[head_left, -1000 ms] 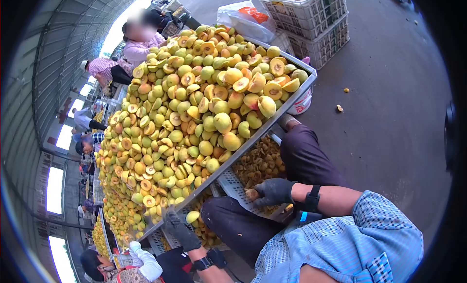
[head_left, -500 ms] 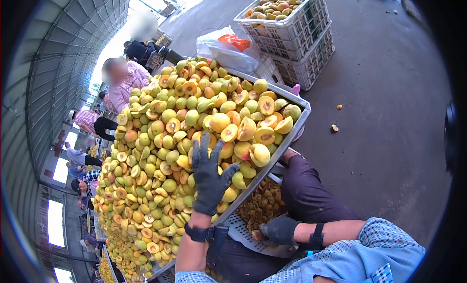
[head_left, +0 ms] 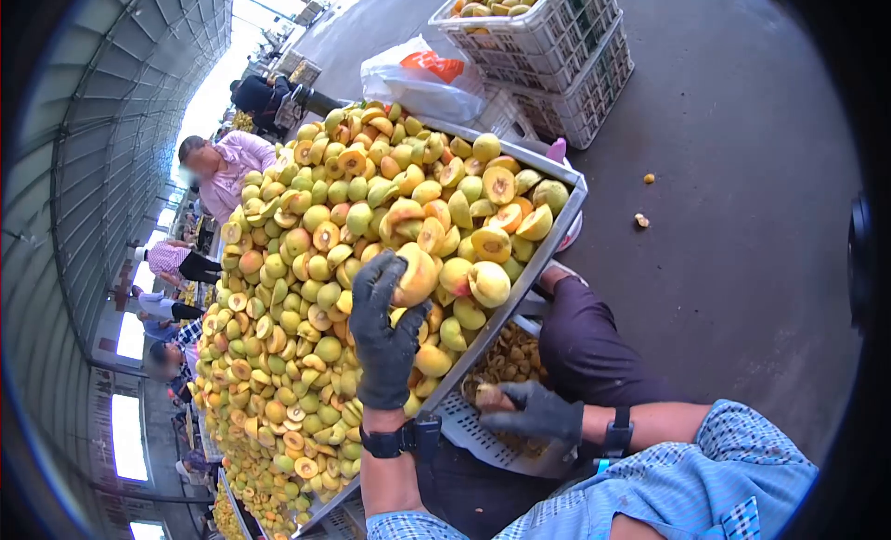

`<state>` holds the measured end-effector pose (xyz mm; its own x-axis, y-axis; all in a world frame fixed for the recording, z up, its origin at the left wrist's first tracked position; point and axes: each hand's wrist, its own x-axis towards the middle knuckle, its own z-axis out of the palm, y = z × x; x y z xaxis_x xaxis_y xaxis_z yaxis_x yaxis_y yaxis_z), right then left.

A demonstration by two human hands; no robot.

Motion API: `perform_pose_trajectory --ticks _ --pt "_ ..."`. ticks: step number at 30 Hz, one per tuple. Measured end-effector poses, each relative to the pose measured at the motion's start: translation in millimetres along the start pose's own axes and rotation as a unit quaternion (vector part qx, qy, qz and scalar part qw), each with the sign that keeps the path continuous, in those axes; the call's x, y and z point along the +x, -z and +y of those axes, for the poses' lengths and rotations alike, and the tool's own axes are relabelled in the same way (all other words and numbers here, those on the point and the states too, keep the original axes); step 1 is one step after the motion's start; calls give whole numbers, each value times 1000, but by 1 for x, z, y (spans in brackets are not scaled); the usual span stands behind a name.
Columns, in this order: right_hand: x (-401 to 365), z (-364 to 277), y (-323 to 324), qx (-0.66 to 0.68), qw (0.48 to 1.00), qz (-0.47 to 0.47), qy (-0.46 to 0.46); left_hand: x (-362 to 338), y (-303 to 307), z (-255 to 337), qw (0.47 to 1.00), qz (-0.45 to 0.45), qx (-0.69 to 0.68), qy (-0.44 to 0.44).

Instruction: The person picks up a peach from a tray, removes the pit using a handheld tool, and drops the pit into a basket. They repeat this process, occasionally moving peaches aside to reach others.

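Note:
My left hand, in a dark glove, curls its fingers around a yellow peach at the near side of the pile. Many cut peach halves cover the metal-edged table, several showing their orange flesh and hollows. Below the table edge, my right hand, also gloved, grips a small brown object whose kind I cannot make out. Under that hand is a white perforated basket with brown peach pits in it.
Stacked white crates stand beyond the table corner, the top one filled with peaches. A white plastic bag sits beside them. Fruit scraps lie on the floor. A person in pink is across the pile, with others farther off.
My left hand has gone from spread over the pile to closed around a peach. My right hand has risen slightly from the basket with the brown object. The view has shifted a little.

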<state>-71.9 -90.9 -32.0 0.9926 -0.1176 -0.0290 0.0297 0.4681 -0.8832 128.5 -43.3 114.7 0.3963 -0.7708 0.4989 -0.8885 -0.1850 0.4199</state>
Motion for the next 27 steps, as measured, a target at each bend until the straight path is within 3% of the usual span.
perform_pose_trajectory --ticks 1,3,4,5,6,9,10,11,14,15,16,17,18,19,20,22,23,24,26,27 --pt "-3 -10 1 128 991 8 -42 -20 8 14 999 -40 17 5" --pt "-3 -30 5 261 955 17 -137 -61 17 43 996 -87 18 10" --pt "-3 -29 7 318 939 11 -127 -83 18 53 993 -111 9 26" --pt "1 2 21 304 931 -31 -200 -105 17 60 991 -130 4 42" --pt "1 11 30 314 926 -97 -184 -123 17 69 987 -154 3 40" --pt "-6 9 16 228 939 -166 -197 -167 12 86 989 -128 24 64" --pt "-8 8 8 232 943 -131 -198 -179 7 95 977 -39 -70 196" --pt "-9 5 1 233 948 -96 -196 -188 2 103 933 54 -161 317" --pt "-10 1 -14 259 939 -55 -219 -224 -17 104 913 112 -180 348" --pt "-10 8 -15 222 948 -87 -210 -225 -34 100 929 150 -159 298" --pt "-10 12 -16 219 947 -92 -218 -230 -39 97 926 156 -156 305" --pt "-10 8 -19 182 952 -91 -227 -236 -43 94 825 244 -333 385" --pt "-8 8 -21 143 957 -93 -235 -243 -44 86 680 321 -491 440" --pt "-8 13 -22 75 968 -106 -214 -275 -49 53 618 310 -578 434" --pt "-8 21 -22 76 966 -114 -218 -281 -46 41 618 317 -572 436" --pt "-7 40 -21 -33 982 -141 -122 -291 -46 22 542 273 -709 360" --pt "-7 19 -22 -75 967 -160 -184 -258 -40 44 619 285 -611 403" --pt "-7 20 -21 -70 966 -156 -193 -244 -39 53 613 283 -611 412" --pt "-8 24 -19 -232 950 -173 -121 -232 -38 59 689 304 -422 504" --pt "-5 18 -19 -244 946 -172 -131 -245 -40 47 633 339 -512 472"
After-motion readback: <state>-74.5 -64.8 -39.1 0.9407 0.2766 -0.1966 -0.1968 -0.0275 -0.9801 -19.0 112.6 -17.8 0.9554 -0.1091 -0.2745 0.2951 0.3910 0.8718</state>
